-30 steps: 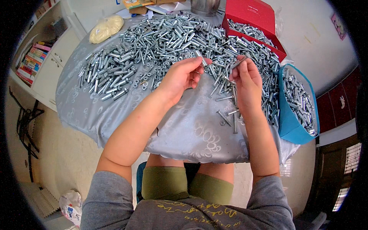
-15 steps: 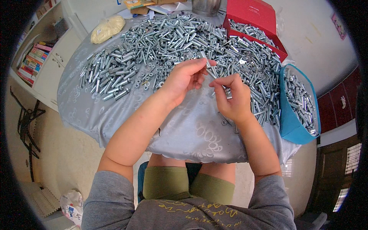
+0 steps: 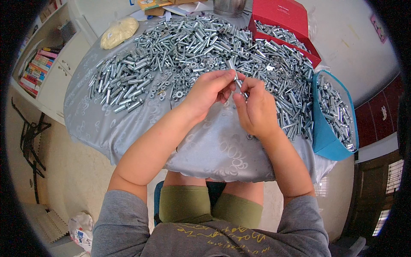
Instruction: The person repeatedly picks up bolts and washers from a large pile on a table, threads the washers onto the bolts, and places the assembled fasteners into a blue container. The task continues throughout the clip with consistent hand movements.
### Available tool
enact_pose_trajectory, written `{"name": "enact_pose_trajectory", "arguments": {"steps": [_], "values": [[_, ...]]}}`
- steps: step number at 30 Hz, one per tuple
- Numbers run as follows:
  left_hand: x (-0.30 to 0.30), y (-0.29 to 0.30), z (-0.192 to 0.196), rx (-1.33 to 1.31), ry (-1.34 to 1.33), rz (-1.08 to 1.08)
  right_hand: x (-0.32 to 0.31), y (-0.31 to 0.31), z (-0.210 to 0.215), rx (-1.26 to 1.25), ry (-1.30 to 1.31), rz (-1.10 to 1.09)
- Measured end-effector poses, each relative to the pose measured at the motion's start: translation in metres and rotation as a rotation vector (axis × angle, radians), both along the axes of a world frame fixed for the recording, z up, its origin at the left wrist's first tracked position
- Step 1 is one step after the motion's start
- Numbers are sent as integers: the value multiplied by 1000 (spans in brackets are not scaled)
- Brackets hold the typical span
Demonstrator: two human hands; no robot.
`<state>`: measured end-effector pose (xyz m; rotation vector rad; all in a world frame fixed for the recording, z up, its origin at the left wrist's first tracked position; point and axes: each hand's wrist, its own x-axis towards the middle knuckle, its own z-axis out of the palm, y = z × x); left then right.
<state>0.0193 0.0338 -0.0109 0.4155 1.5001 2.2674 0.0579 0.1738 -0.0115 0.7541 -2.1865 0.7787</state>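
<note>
A silvery expansion bolt (image 3: 231, 65) with a wide sleeve at its upper end is tilted between my two hands, above the near edge of a big metal heap. Thumb and fingers of my left hand (image 3: 206, 94) are closed around its middle. At the lower end, my right hand (image 3: 260, 110) has its curled index finger and thumb on either side of the shaft; the fingers partly cover that end. Behind them spreads the heap of loose bolts, sleeves, nuts and washers (image 3: 192, 43). Finished-looking bolts with sleeves (image 3: 128, 81) lie grouped on its left side.
A blue fabric bin (image 3: 332, 143) full of bolts stands at the right table edge. Behind it sits an open red box (image 3: 280, 15) holding more. A bag of pale yellow stuff (image 3: 120, 32) and a metal bucket (image 3: 230, 7) are at the back. Grey cloth (image 3: 205, 158) covers the table.
My right hand has shifted slightly up and its thumb and index finger have spread from a tight pinch around the bolt's lower end. The bolt has moved slightly down and right.
</note>
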Motion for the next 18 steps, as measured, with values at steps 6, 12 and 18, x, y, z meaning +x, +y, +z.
{"name": "enact_pose_trajectory", "arguments": {"steps": [6,12,18], "values": [[-1,-8,5,-14,76,4,-3,5,4,22,-160,282],[2,-9,9,-24,40,22,-4,0,5,27,-160,260],[1,-7,7,-14,42,19,-5,2,6,205,4,97]]}}
